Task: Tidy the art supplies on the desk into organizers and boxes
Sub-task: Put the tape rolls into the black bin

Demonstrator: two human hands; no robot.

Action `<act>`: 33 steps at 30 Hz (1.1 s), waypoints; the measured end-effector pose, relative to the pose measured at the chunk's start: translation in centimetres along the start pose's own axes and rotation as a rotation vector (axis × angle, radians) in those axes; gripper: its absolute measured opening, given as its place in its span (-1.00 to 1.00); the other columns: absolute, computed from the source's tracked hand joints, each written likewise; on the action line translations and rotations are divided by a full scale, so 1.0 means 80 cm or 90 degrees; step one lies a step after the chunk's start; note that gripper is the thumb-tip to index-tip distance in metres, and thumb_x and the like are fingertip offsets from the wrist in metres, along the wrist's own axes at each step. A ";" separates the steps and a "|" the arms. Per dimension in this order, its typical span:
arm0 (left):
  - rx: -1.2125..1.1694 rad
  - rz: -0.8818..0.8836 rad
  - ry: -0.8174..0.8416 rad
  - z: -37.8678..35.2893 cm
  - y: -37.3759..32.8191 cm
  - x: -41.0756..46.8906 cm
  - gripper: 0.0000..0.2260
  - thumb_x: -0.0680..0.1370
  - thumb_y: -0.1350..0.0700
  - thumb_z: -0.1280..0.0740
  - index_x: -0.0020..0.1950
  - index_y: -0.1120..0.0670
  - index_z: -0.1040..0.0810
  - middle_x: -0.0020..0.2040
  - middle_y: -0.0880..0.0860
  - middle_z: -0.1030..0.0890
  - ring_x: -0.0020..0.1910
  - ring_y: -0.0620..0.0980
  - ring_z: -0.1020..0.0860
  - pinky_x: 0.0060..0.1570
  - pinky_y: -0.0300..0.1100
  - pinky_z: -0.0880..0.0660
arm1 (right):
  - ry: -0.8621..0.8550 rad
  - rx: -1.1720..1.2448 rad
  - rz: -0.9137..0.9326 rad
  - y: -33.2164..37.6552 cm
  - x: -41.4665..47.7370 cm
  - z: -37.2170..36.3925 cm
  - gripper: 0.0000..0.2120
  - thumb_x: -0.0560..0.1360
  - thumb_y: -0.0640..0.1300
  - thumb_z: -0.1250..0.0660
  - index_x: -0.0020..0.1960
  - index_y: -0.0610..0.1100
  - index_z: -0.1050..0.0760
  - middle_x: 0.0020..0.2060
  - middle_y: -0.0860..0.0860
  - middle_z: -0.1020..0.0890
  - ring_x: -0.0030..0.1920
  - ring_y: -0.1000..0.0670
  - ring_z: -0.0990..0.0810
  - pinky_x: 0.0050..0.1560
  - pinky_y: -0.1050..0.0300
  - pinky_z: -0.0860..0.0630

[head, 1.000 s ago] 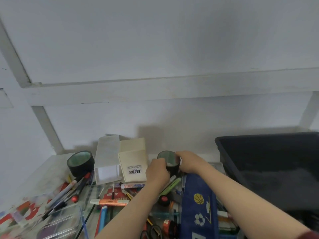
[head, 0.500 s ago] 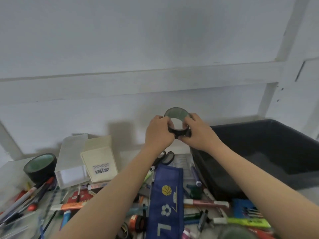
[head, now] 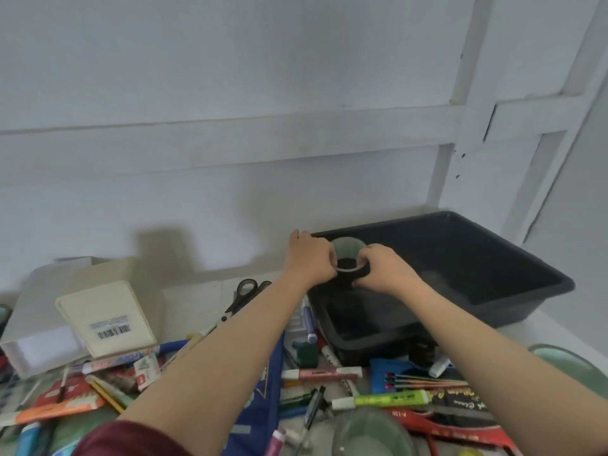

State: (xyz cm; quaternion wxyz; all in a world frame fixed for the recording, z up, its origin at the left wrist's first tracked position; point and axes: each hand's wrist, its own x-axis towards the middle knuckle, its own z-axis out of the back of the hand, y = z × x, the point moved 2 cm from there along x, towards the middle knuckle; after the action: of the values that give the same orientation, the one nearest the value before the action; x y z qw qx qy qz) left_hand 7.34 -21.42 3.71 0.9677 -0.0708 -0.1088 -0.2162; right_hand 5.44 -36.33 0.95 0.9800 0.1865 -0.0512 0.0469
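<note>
A black tape roll (head: pixel 348 258) with a pale green inner core is held between both my hands over the near-left corner of the black plastic bin (head: pixel 513 258). My left hand (head: pixel 309 258) grips the roll's left side with curled fingers. My right hand (head: pixel 385 269) grips its right side, thumb on the rim. The roll's lower part is hidden behind my fingers. The bin stands at the right on the white desk and looks bare inside.
Two pale boxes (head: pixel 108 317) lie on their sides at the left. Black scissors (head: pixel 245 292), a blue pencil case (head: pixel 260 390), markers, a green highlighter (head: pixel 381 399) and pens litter the desk in front. A grey-green round thing (head: pixel 371 434) sits at the bottom edge.
Both hands have carried the tape roll up from the clutter and to the right, until it is over the bin's corner. The camera has turned to the right.
</note>
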 end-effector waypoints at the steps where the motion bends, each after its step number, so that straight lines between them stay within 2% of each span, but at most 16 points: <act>1: 0.020 0.001 0.020 -0.006 -0.001 0.002 -0.90 0.46 0.00 -0.35 -0.09 -0.04 -0.64 -0.07 -0.04 -0.62 0.13 0.05 -0.44 0.32 -0.02 -0.15 | 0.021 0.017 -0.013 -0.003 0.001 -0.004 -0.75 0.35 -0.08 -0.48 -0.08 -0.04 -0.45 -0.03 0.01 -0.49 -0.08 0.02 -0.48 -0.12 0.19 -0.41; 4: 0.098 0.015 0.078 -0.021 -0.003 0.007 -0.90 0.47 0.00 -0.33 -0.18 -0.01 -0.60 -0.17 -0.04 -0.57 0.12 0.05 -0.42 0.38 0.02 -0.08 | 0.092 0.053 -0.039 -0.006 0.005 -0.019 -0.85 0.42 -0.16 -0.42 -0.04 -0.06 -0.50 -0.02 -0.01 -0.55 -0.06 0.03 -0.52 -0.08 0.20 -0.45; 6: 0.144 0.029 0.110 -0.027 -0.004 0.010 -0.84 0.48 0.01 -0.32 -0.30 0.00 -0.47 -0.27 -0.04 -0.47 0.11 0.05 -0.42 0.37 0.03 -0.10 | 0.143 0.052 -0.036 -0.005 0.009 -0.028 -0.87 0.47 -0.18 -0.37 0.02 -0.08 -0.53 0.00 -0.04 -0.58 -0.04 0.03 -0.55 -0.07 0.21 -0.45; 8: 0.169 0.036 0.125 -0.032 -0.004 0.014 -0.80 0.48 0.02 -0.32 -0.32 -0.01 -0.40 -0.31 -0.04 -0.40 0.08 0.04 -0.42 0.33 0.01 -0.14 | 0.158 0.057 -0.035 -0.004 0.012 -0.033 -0.78 0.50 -0.20 -0.34 0.14 -0.11 -0.51 0.07 -0.06 -0.58 0.02 0.00 -0.55 -0.01 0.19 -0.47; 10: 0.186 0.036 0.130 -0.034 -0.004 0.018 -0.86 0.48 0.03 -0.32 -0.26 -0.01 -0.42 -0.31 -0.04 -0.39 0.05 0.03 -0.41 0.27 -0.01 -0.18 | 0.142 0.095 -0.042 -0.005 0.012 -0.036 -0.59 0.49 -0.23 -0.34 0.32 -0.10 -0.38 0.17 -0.08 -0.53 0.11 -0.04 -0.54 0.06 0.14 -0.47; 12: 0.205 0.032 0.132 -0.034 -0.005 0.022 -0.88 0.48 0.03 -0.32 -0.21 0.00 -0.42 -0.31 -0.03 -0.37 0.04 0.03 -0.40 0.23 -0.02 -0.21 | 0.120 0.163 -0.064 -0.009 0.012 -0.037 -0.43 0.47 -0.26 -0.35 0.40 -0.08 -0.21 0.20 -0.10 -0.50 0.09 -0.03 -0.52 0.00 0.14 -0.49; 13: 0.216 0.030 0.130 -0.035 -0.005 0.023 -0.87 0.49 0.03 -0.31 -0.20 0.01 -0.41 -0.31 -0.03 -0.36 0.04 0.03 -0.40 0.21 -0.02 -0.22 | 0.110 0.195 -0.080 -0.011 0.012 -0.037 -0.41 0.46 -0.27 -0.36 0.40 -0.08 -0.18 0.20 -0.10 -0.50 0.03 0.00 -0.51 -0.06 0.18 -0.49; 15: 0.237 0.034 0.116 -0.036 -0.005 0.024 -0.89 0.49 0.05 -0.31 -0.18 0.02 -0.41 -0.28 -0.01 -0.38 0.06 0.05 -0.41 0.18 -0.03 -0.23 | 0.097 0.244 -0.122 -0.016 0.013 -0.037 -0.43 0.46 -0.27 -0.36 0.39 -0.12 -0.18 0.20 -0.12 -0.48 -0.02 0.03 -0.46 -0.19 0.27 -0.44; 17: 0.241 0.051 0.103 -0.039 -0.002 0.024 -0.92 0.49 0.07 -0.30 -0.15 0.01 -0.42 -0.22 0.01 -0.46 0.09 0.07 -0.40 0.16 -0.04 -0.23 | 0.100 0.279 -0.160 -0.020 0.014 -0.040 -0.48 0.48 -0.25 -0.35 0.38 -0.16 -0.24 0.22 -0.14 -0.49 0.01 0.01 -0.48 -0.25 0.31 -0.41; 18: 0.239 0.060 0.095 -0.041 0.000 0.024 -0.94 0.49 0.09 -0.30 -0.14 0.01 -0.43 -0.18 0.02 -0.51 0.11 0.07 -0.39 0.15 -0.05 -0.23 | 0.108 0.289 -0.173 -0.021 0.015 -0.042 -0.51 0.49 -0.24 -0.34 0.37 -0.18 -0.27 0.23 -0.15 -0.49 0.05 -0.02 -0.50 -0.20 0.27 -0.46; 20: 0.247 0.070 0.085 -0.042 0.002 0.026 -0.96 0.50 0.09 -0.30 -0.07 0.03 -0.51 -0.08 0.03 -0.57 0.13 0.07 -0.39 0.14 -0.06 -0.23 | 0.130 0.314 -0.196 -0.022 0.017 -0.044 -0.52 0.50 -0.24 -0.33 0.38 -0.21 -0.30 0.25 -0.17 -0.49 0.15 -0.10 -0.53 0.05 0.09 -0.54; 22: 0.268 0.069 0.082 -0.043 0.002 0.028 -0.90 0.52 0.09 -0.30 0.01 0.05 -0.54 -0.03 0.04 -0.58 0.14 0.07 -0.40 0.14 -0.07 -0.24 | 0.153 0.352 -0.209 -0.020 0.018 -0.043 -0.48 0.51 -0.28 -0.29 0.43 -0.22 -0.26 0.31 -0.18 -0.44 0.20 -0.13 -0.52 0.18 0.00 -0.51; 28: 0.229 0.084 0.077 -0.046 0.002 0.031 -0.85 0.52 0.11 -0.31 0.07 0.08 -0.53 0.03 0.08 -0.57 0.16 0.08 -0.41 0.16 -0.08 -0.27 | 0.231 0.359 -0.183 -0.016 0.015 -0.046 -0.38 0.55 -0.28 -0.24 0.53 -0.10 -0.06 0.43 -0.10 -0.32 0.15 -0.05 -0.52 0.04 0.15 -0.50; 31: 0.161 0.077 0.088 -0.045 0.002 0.029 -0.83 0.49 0.15 -0.30 0.08 0.09 -0.53 0.04 0.09 -0.58 0.12 0.08 -0.45 0.13 -0.10 -0.30 | 0.223 0.344 -0.177 -0.018 0.016 -0.046 -0.40 0.55 -0.24 -0.24 0.52 -0.13 -0.09 0.42 -0.10 -0.33 0.13 -0.04 -0.53 0.00 0.16 -0.51; 33: 0.067 0.064 0.081 -0.044 0.004 0.022 -0.74 0.49 0.19 -0.30 0.17 0.09 -0.53 0.11 0.10 -0.58 0.12 0.08 -0.49 0.14 -0.11 -0.36 | 0.193 0.317 -0.177 -0.018 0.016 -0.043 -0.44 0.55 -0.20 -0.26 0.49 -0.17 -0.16 0.40 -0.12 -0.36 0.19 -0.08 -0.51 0.09 0.10 -0.50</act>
State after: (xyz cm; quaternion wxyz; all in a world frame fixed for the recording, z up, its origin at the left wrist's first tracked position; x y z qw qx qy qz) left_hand 9.67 -22.49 0.74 0.9847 -0.0112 -0.0544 -0.1653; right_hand 7.14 -36.32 -2.62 0.8976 0.4170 0.1341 -0.0491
